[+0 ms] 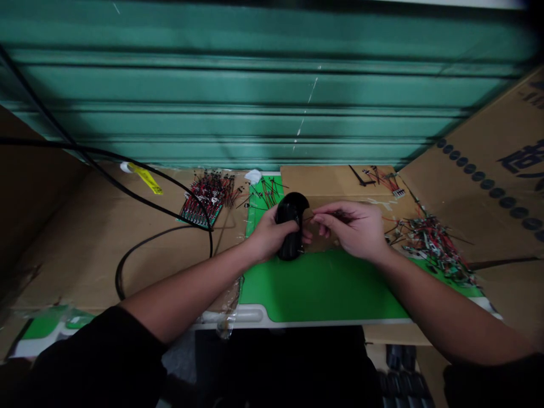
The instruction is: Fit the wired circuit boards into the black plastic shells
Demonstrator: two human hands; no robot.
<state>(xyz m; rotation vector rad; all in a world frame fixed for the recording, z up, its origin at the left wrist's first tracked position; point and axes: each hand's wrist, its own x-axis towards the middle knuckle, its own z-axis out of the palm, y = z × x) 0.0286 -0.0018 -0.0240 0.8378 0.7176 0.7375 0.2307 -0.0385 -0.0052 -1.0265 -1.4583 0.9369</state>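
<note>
My left hand [272, 235] is wrapped round a glossy black rounded plastic housing [291, 226], held upright above the green work surface [323, 289]. Just to its right, my right hand [355, 229] pinches a thin wire [311, 217] between thumb and forefinger, close to the housing's edge. The wire's far end is too small to make out. Several loose wired pieces [268, 192] lie behind the housing. Beyond my right wrist is a tangled heap of small boards with red and black wires [440, 249].
A panel of circuit boards with many wires [206, 198] lies on cardboard at left. Black cables [140, 198] loop over that side, near a yellow tag [147, 178]. A green ribbed wall [255, 90] stands behind, a cardboard box side [488, 164] at right. Black parts [402, 379] sit below the table edge.
</note>
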